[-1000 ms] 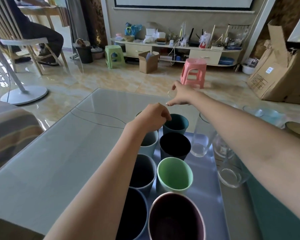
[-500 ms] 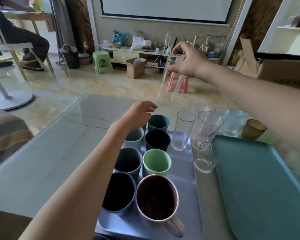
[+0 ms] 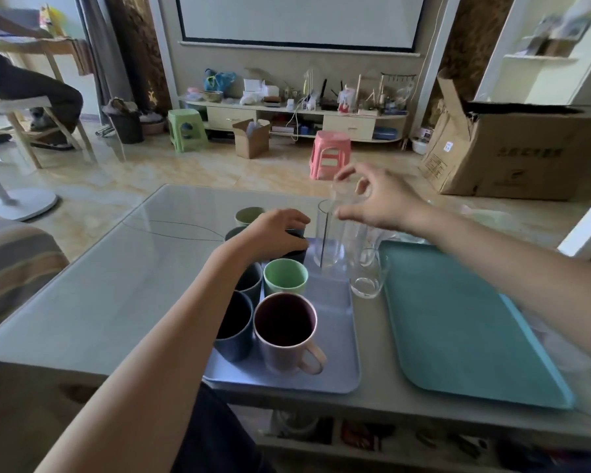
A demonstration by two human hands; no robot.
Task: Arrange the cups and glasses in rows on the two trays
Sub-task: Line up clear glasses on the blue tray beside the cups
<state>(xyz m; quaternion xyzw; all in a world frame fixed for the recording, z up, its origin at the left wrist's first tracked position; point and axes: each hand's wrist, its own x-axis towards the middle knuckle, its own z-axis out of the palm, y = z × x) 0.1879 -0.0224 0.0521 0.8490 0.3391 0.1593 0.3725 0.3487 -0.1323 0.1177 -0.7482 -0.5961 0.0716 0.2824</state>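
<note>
Reading from left to right, you are resting your left hand [image 3: 277, 230], fingers curled together, on the rim of a dark ceramic cup [image 3: 292, 249] in the far part of the lavender rectangular plastic tray [image 3: 335, 353]. Nearer you on that tray, two rows are standing: a dark blue cup [image 3: 234, 326] and a grey cup [image 3: 251, 279] on the left, a pink-handled mug with a maroon interior [image 3: 285, 334] and a pale green cup [image 3: 285, 277] on the right. An olive cup [image 3: 249, 215] is sitting at the far end; whether it is on the tray you cannot tell.

Your right hand [image 3: 377, 203] is pinching the rim of a tall clear drinking glass [image 3: 342, 230] over the tray's far right corner, beside another tall clear glass [image 3: 325, 237]. A short clear tumbler [image 3: 367, 278] is waiting on the grey tabletop [image 3: 93, 288] between the trays.

The teal rectangular plastic tray [image 3: 458, 322] is carrying nothing visible, so the job is judged roughly half done: cups mostly placed, glasses remaining.

More glasses behind your right forearm are being hidden and blurred; their number cannot be made out.
</note>
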